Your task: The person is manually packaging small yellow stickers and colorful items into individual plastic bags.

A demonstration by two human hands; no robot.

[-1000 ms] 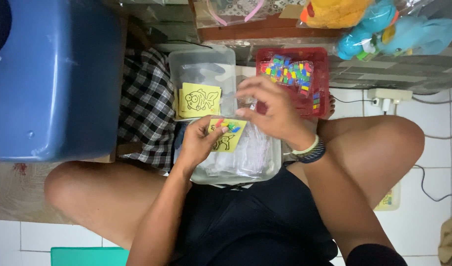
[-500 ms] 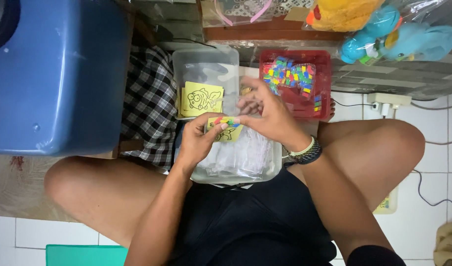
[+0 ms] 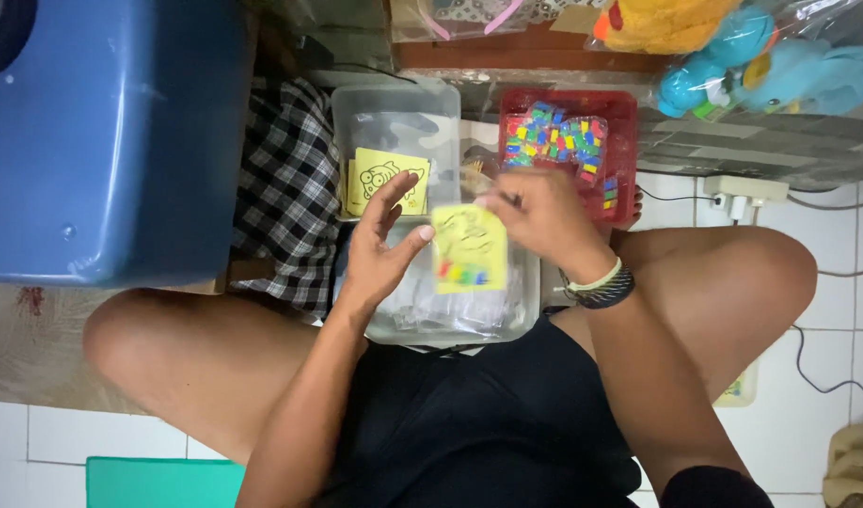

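Yellow card [image 3: 469,249]: we pinch its top edge in right hand [image 3: 542,218]; left hand [image 3: 380,245] open-fingered, thumb touching card's left edge. Card blurred, coloured strip along bottom.

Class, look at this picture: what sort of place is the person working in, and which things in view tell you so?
Probably a home floor used as a small packing spot. The person sits cross-legged on white floor tiles, beside a blue plastic tub and soft toys in clear bags, holding a yellow card packet over a clear plastic box.
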